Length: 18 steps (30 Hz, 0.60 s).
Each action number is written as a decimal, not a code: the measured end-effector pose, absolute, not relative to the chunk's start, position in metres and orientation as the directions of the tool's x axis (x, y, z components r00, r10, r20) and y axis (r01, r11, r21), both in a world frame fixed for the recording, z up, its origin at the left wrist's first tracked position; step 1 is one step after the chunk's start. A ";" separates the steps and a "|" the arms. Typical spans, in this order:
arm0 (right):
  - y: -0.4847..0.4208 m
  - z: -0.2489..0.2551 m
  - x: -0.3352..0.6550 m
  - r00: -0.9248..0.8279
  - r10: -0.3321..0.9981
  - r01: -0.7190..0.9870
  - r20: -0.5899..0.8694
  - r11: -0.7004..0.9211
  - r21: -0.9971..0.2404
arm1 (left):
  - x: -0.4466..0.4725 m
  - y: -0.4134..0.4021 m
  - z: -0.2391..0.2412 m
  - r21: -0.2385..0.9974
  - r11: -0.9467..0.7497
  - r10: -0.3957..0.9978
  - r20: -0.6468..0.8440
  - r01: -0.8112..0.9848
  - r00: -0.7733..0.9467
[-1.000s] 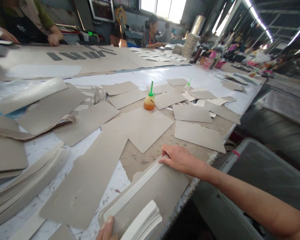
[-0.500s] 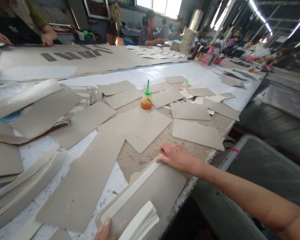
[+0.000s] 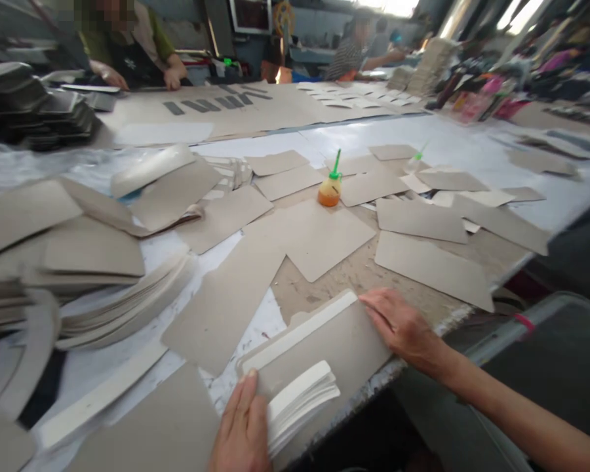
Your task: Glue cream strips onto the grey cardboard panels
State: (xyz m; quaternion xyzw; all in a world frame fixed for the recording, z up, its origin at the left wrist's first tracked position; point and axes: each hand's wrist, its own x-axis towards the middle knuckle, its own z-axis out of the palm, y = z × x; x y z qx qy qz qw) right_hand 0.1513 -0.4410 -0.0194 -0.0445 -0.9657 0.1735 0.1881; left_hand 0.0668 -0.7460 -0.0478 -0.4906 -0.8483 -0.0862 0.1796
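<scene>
A grey-beige cardboard panel (image 3: pixel 347 341) lies at the table's near edge, with a long white strip (image 3: pixel 305 328) flat along its far side. My left hand (image 3: pixel 243 423) has its fingers stretched out, the tips touching the strip's near-left end. At the other end of the strip my right hand (image 3: pixel 400 328) rests its extended fingertips on the corner; its palm is over the panel's right side. A bundle of loose white strips (image 3: pixel 305 396) sits on the panel beside my left hand. The panel's near-left part is hidden by that hand.
Several loose cardboard panels (image 3: pixel 324 239) overlap beyond my hands. Among them stands a small green-topped bottle of orange liquid (image 3: pixel 329 191). Curved strip stacks (image 3: pixel 132 308) lie at left. A grey bin (image 3: pixel 545 373) is off the right edge. Across the table stands a person (image 3: pixel 142 49).
The view has swung left. My left hand has come further into view at the strip's near end. My right hand's curled fingers have straightened at its far end.
</scene>
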 end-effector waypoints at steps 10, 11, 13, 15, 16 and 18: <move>-0.440 -0.046 0.162 -0.893 0.039 -0.099 0.449 0.955 -0.279 | 0.088 -0.745 -0.019 0.262 0.604 0.683 0.317 0.753 -0.658; -0.439 -0.046 0.162 -0.891 0.035 -0.102 0.453 0.956 -0.275 | 0.091 -0.739 -0.018 0.258 0.588 0.695 0.323 0.766 -0.642; -0.439 -0.046 0.162 -0.886 0.028 -0.108 0.463 0.958 -0.265 | 0.096 -0.724 -0.016 0.256 0.550 0.734 0.304 0.795 -0.607; -0.438 -0.048 0.162 -0.881 0.018 -0.116 0.473 0.960 -0.254 | 0.097 -0.707 -0.017 0.246 0.531 0.770 0.259 0.811 -0.583; -0.438 -0.048 0.162 -0.879 0.013 -0.122 0.477 0.960 -0.251 | 0.097 -0.700 -0.018 0.229 0.534 0.780 0.236 0.814 -0.579; -0.438 -0.049 0.162 -0.877 0.006 -0.131 0.480 0.959 -0.251 | 0.093 -0.690 -0.022 0.171 0.563 0.786 0.193 0.809 -0.588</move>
